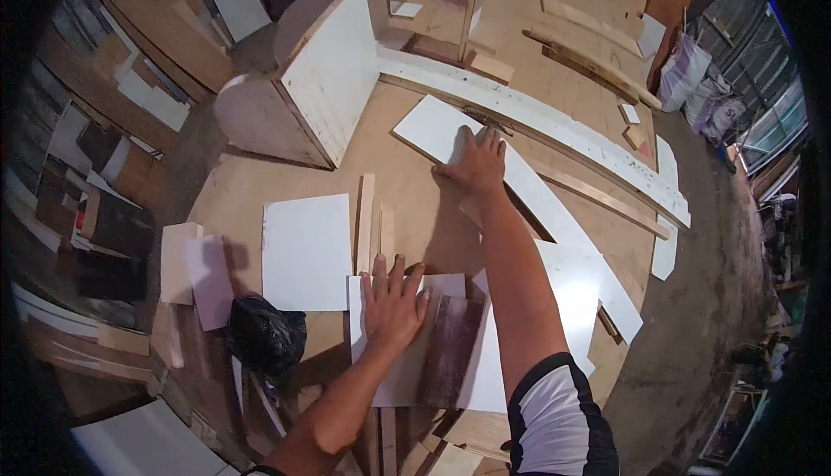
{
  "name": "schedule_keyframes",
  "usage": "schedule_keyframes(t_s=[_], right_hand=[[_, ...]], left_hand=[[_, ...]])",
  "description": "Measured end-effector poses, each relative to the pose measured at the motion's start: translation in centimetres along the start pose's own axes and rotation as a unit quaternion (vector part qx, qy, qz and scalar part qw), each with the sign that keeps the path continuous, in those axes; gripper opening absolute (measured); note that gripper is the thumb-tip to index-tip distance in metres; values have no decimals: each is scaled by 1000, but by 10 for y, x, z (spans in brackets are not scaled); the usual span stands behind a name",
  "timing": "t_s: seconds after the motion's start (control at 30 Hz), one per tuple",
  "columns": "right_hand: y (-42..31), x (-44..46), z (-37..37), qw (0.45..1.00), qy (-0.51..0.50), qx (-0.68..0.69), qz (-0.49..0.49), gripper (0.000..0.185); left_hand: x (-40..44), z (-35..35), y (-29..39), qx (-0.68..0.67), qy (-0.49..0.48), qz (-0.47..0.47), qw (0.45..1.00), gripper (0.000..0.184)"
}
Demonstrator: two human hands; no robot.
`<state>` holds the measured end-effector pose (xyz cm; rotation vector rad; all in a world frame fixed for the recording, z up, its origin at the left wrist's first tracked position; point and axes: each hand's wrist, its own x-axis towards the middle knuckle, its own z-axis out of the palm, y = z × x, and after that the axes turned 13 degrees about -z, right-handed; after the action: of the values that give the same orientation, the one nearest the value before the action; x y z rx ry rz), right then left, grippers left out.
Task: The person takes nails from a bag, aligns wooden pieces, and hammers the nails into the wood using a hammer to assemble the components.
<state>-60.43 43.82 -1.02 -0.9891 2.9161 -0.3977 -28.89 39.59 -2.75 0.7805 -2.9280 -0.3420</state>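
Observation:
My right hand (476,162) rests with spread fingers on the upper part of a long white board (554,208), which lies diagonally across the wooden table (303,180). Lower and to the left, my left hand (396,303) lies flat, fingers apart, on a white panel (363,348). Beside that hand a dark brown strip (452,346) lies over the panels. Under my right forearm is another glossy white panel (567,277). Left of my left hand sits a white square panel (305,251), with narrow wood strips (365,216) along its right edge.
A white shelf-like piece (329,73) stands upright at the back left. A long white plank (554,121) crosses the back. A black plastic bag (267,335) lies at the lower left beside a pinkish block (210,281). White sacks (692,78) stand on the right.

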Motion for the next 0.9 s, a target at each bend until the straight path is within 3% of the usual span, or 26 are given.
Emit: schedule_keyframes(t_s=[0.07,0.13,0.2,0.33,0.4,0.53,0.57,0.63,0.67,0.7,0.77,0.83,0.9], right_hand=[[12,3,19,995,92,-30,-21,116],[6,1,12,993,113,-36,-28,117],[-1,-2,-3,999,9,-36,-26,119],[-27,-23,-2,998,11,-52,-41,118],[-39,-43,-12,999,-20,12,-41,116],[-60,-110,-41,998,-15,0,-68,111],[-58,-128,-28,997,37,8,-70,108],[-72,-171,-46,995,25,63,-66,105],[-83,-194,-59,991,11,118,-57,102],[-96,-217,-78,981,-13,180,-67,99],[-105,-258,-79,937,-64,332,-86,93],[-125,-298,-70,858,-123,487,-107,87],[-147,-344,-57,791,-176,578,-98,88]], left_hand=[[2,-2,-2,6,6,-1,1000,55],[2,-4,-1,19,-11,-3,1000,52],[1,0,-2,16,1,-1,1000,49],[0,-7,-1,-13,13,-1,1000,55],[-1,-5,-3,-22,14,-4,1000,59],[3,9,-13,-102,49,5,994,57],[4,18,-19,-190,71,3,979,57],[0,27,-28,-353,75,-37,932,63],[-8,34,-32,-348,80,-49,933,63],[-13,41,-36,-481,33,-115,868,63],[-27,50,-45,-706,-53,-231,667,65],[-55,35,-58,-840,-107,-208,490,62],[-89,15,-71,-866,-106,-196,447,57]])
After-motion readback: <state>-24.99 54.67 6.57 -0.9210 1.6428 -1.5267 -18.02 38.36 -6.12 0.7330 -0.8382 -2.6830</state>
